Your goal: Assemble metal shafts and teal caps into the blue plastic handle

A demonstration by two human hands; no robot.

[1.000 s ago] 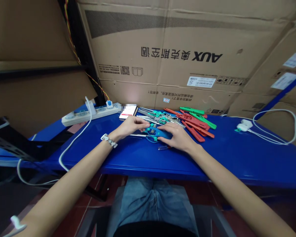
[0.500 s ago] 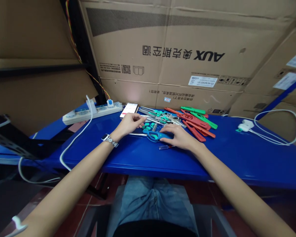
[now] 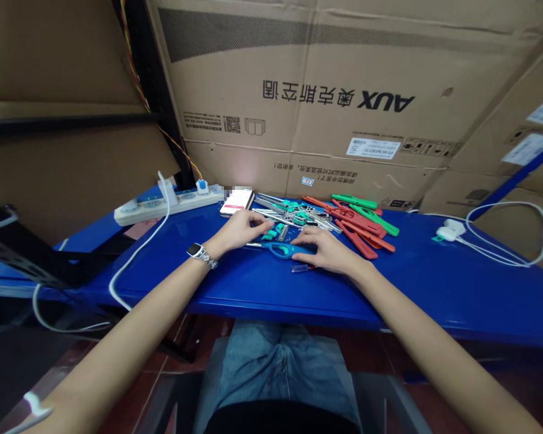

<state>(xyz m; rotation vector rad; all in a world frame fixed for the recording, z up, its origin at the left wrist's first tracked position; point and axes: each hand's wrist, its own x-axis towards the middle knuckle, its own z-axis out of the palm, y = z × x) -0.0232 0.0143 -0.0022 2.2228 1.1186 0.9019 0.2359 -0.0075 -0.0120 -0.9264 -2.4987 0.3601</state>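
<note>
A blue long-necked lighter (image 3: 283,249), with a looped trigger opening and a thin metal rod pointing left, lies on the blue table. My right hand (image 3: 323,248) grips its right end between thumb and fingers. Above its rod, my left hand (image 3: 244,229) has its thumb and fingertips pinched together by small teal parts (image 3: 271,232); whatever sits in the pinch is too small to make out. Beneath my right hand lies a small tool with a clear handle (image 3: 300,269), its other end hidden. Metal tubes and teal pieces (image 3: 298,214) form a pile just behind both hands.
Red lighter casings (image 3: 364,226) and green ones (image 3: 373,218) lie right of the pile. A phone (image 3: 238,201) rests behind my left hand. A white power strip (image 3: 172,206) with cables is farther left, a white charger (image 3: 451,231) at right. Large cardboard (image 3: 326,66) stands behind.
My left hand has shifted slightly right and its fingertips have closed in toward the teal parts. The blue lighter is turned slightly; my right hand stays on it.
</note>
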